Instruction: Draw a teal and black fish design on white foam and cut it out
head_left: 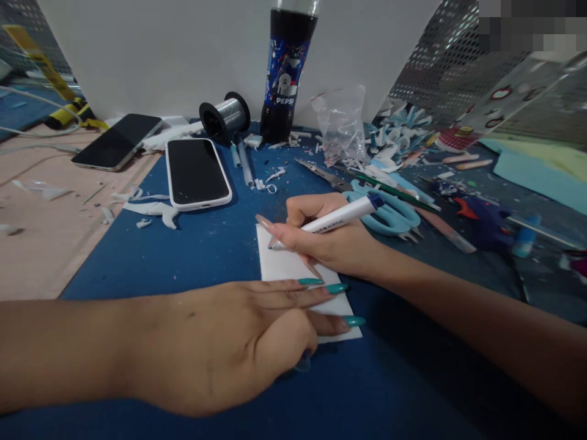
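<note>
A small white sheet of paper (282,264) lies on the blue mat (192,256). My left hand (229,342) rests flat on the sheet's near edge, fingers stretched out and pressing it down. My right hand (330,238) is closed round a white acrylic marker (342,215) with a blue cap end. The marker's tip, hidden behind the fingers, points at the sheet's far left corner.
Light blue scissors (389,214) lie just behind my right hand. Two phones (197,171) (117,142), a wire spool (224,116), a Pepsi bottle (287,73), a plastic bag (342,122), pliers (325,176), a glue gun (481,220) and paper scraps crowd the back.
</note>
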{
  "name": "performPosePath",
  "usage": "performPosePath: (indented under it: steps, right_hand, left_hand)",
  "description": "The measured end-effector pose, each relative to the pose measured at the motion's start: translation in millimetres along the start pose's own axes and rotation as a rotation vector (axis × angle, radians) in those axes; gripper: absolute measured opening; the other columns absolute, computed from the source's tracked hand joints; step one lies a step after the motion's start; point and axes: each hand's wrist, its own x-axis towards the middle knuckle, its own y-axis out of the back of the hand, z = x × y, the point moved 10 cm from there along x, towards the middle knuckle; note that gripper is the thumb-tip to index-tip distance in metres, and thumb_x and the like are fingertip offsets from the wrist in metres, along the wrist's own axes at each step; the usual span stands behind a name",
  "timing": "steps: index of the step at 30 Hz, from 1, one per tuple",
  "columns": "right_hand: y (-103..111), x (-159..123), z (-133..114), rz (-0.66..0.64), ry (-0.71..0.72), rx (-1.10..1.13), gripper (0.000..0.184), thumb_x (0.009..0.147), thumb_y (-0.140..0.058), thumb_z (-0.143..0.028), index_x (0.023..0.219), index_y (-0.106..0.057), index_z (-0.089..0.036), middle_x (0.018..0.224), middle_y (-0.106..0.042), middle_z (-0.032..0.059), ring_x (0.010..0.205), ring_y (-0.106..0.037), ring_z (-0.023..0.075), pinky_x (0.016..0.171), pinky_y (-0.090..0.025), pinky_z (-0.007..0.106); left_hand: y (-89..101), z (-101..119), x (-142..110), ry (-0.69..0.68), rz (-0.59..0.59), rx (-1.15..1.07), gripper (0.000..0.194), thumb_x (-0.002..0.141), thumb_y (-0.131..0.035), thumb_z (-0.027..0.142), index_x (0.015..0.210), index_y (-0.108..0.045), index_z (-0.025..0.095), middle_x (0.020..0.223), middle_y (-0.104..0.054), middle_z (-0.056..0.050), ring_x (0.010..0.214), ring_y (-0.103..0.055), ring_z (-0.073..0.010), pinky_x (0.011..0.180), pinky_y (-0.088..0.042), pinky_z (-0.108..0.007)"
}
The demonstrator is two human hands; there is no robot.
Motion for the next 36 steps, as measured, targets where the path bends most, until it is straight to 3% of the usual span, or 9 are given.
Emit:
performPosePath:
  steps: [8,12,14,18,24,31,36]
  right_hand:
    - [-0.9,-0.4,0.1,-0.009,0.009,-0.016,0.049,0.093,-0.071,-0.026,0.055,-0.041,-0.021,0.046,-0.043,-0.0072,0.044,-0.043,0.0066,0.044,-0.035,0.021]
    - [16.5,-5.0,-1.5,0.204,0.031,0.027,0.049,0.096,-0.070,-0.028,0.056,-0.040,-0.022,0.046,-0.046,-0.0077,0.036,-0.042,0.0055,0.039,-0.032,0.022]
    - [24.6,-8.1,2.2,0.302,0.014,0.052,0.051,0.098,-0.068,-0.027,0.056,-0.039,-0.022,0.044,-0.045,-0.0086,0.032,-0.040,0.0051,0.038,-0.033,0.023]
    - [19.3,-5.3,9.4,0.239,-0.030,0.060,0.054,0.094,-0.074,-0.031,0.056,-0.039,-0.022,0.042,-0.043,-0.0095,0.030,-0.043,0.0052,0.039,-0.036,0.024]
    - [18.0,-2.6,9.6,0.196,-0.034,0.028,0.056,0.096,-0.074,-0.041,0.057,-0.038,-0.022,0.042,-0.043,-0.0086,0.033,-0.047,0.0064,0.041,-0.036,0.024]
    - [18.7,-3.8,8.9,0.213,-0.035,-0.020,0.057,0.096,-0.073,-0.045,0.057,-0.038,-0.022,0.043,-0.044,-0.0079,0.035,-0.047,0.0066,0.043,-0.039,0.024]
    - [17.1,-2.9,8.1,0.187,-0.019,-0.009,0.055,0.096,-0.072,-0.039,0.056,-0.038,-0.022,0.040,-0.040,-0.0088,0.035,-0.047,0.0067,0.045,-0.039,0.023]
  left_hand:
    - [4.3,-4.8,0.2,0.091,0.005,-0.042,0.062,0.112,-0.014,0.039,0.152,-0.055,0.013,0.162,-0.047,-0.004,0.159,-0.029,-0.0164,0.131,-0.025,-0.030]
    - [-0.9,-3.7,0.3,0.136,-0.079,-0.015,0.064,0.111,-0.011,0.035,0.152,-0.053,0.010,0.162,-0.046,-0.005,0.160,-0.026,-0.0161,0.131,-0.024,-0.028]
    - [1.7,-2.7,1.2,0.116,-0.041,-0.021,0.063,0.111,-0.012,0.035,0.152,-0.054,0.011,0.161,-0.048,-0.005,0.160,-0.026,-0.0164,0.131,-0.025,-0.029]
    - [0.4,-5.4,1.7,0.085,-0.007,-0.054,0.061,0.113,-0.013,0.035,0.152,-0.054,0.010,0.161,-0.048,-0.005,0.159,-0.028,-0.0157,0.131,-0.025,-0.028]
    - [-1.9,-2.8,1.8,0.070,-0.046,-0.030,0.059,0.113,-0.015,0.031,0.150,-0.055,0.007,0.161,-0.049,-0.004,0.160,-0.025,-0.0129,0.130,-0.021,-0.022]
    - [-0.2,-5.2,1.9,0.088,-0.021,-0.049,0.059,0.113,-0.015,0.033,0.151,-0.055,0.011,0.160,-0.049,-0.004,0.159,-0.028,-0.0151,0.131,-0.024,-0.026]
    - [0.2,-7.6,1.0,0.115,-0.021,-0.058,0.062,0.113,-0.013,0.038,0.151,-0.055,0.013,0.162,-0.047,-0.003,0.159,-0.027,-0.0162,0.131,-0.026,-0.030]
